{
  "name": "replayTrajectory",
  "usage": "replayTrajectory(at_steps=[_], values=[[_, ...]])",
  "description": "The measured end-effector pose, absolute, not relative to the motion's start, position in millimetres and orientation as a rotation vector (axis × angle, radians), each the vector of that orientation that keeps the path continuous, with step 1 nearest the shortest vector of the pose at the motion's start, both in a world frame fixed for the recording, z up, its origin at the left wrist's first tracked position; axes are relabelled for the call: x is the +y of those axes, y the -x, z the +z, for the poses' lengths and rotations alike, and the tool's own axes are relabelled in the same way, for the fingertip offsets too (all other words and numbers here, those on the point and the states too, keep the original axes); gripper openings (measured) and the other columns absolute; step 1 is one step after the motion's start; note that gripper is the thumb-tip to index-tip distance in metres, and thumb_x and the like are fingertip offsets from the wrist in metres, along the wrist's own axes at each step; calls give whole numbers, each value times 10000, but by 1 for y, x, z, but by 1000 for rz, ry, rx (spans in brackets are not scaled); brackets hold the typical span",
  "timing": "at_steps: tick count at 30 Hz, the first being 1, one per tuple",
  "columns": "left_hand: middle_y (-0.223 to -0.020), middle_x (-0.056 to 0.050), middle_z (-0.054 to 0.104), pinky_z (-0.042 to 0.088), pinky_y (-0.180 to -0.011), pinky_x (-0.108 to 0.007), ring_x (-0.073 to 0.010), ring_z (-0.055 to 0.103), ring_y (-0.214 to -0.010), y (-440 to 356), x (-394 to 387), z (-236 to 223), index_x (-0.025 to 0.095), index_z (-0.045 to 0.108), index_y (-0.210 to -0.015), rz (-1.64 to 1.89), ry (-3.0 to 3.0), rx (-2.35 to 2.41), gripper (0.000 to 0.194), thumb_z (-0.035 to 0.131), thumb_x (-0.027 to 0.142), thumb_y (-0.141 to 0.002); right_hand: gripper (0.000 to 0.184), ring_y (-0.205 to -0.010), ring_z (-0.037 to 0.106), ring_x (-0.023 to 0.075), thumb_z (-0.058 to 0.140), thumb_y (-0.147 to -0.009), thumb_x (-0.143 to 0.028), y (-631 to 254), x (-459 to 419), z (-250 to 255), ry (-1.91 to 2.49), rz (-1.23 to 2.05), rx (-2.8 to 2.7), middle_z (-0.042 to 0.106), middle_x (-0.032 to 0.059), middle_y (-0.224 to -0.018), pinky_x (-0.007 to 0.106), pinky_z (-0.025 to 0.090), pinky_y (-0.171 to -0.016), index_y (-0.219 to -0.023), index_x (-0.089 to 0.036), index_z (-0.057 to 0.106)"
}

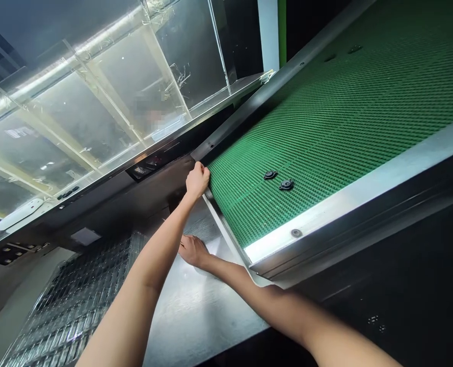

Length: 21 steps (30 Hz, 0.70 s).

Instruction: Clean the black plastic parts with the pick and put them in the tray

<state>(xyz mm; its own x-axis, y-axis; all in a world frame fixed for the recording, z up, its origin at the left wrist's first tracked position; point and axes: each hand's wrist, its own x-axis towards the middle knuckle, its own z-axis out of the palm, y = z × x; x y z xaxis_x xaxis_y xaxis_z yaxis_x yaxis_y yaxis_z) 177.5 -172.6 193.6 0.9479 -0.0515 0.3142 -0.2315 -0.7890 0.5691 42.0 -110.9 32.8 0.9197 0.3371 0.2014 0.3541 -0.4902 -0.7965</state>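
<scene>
My left hand (197, 179) reaches up and is closed on the end edge of a green mesh conveyor belt (325, 117), at the corner of its steel frame (348, 196). Two small black round parts (278, 180) lie on the belt just right of that hand. Lower down, my right hand (192, 250) lies flat on a brushed steel plate (195, 311) below the belt's end. Its fingertips are partly hidden behind my left forearm, and I see nothing in it.
A clear plastic guard with cream frame bars (96, 102) stands at the upper left above a black control strip (145, 168). A ribbed metal tray (77, 300) lies at the lower left. Dark machine housing (402, 285) fills the lower right.
</scene>
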Motion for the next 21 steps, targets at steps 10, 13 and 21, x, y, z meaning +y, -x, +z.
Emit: replayTrajectory(at_steps=[10, 13, 21], values=[[-681, 44, 311, 318, -494, -191, -95, 287, -509, -156, -152, 219, 225, 403, -817, 35, -1649, -97, 309, 214, 226, -1061, 257, -909, 707, 257, 517, -1084, -226, -43, -112, 33, 2106, -38, -495, 789, 82, -1006, 317, 348, -727, -1088, -245, 773], [-715, 25, 423, 240, -454, -197, -75, 272, -488, -146, -160, 237, 208, 457, -839, -83, -1436, -98, 296, 303, 297, -1075, 268, -929, 703, 244, 507, -1100, -258, -43, -112, 32, 2092, -44, -511, 790, 53, -1041, 302, 363, -748, -1130, -276, 773], [-740, -4, 614, 382, -605, -218, -104, 522, -648, -95, -220, 232, 175, 690, -822, 53, -1910, -794, 380, 713, 518, -986, 270, -956, 698, 263, 522, -1108, -303, -45, -110, 26, 2082, -13, -504, 780, 90, -1074, 318, 415, -790, -1109, -215, 777]])
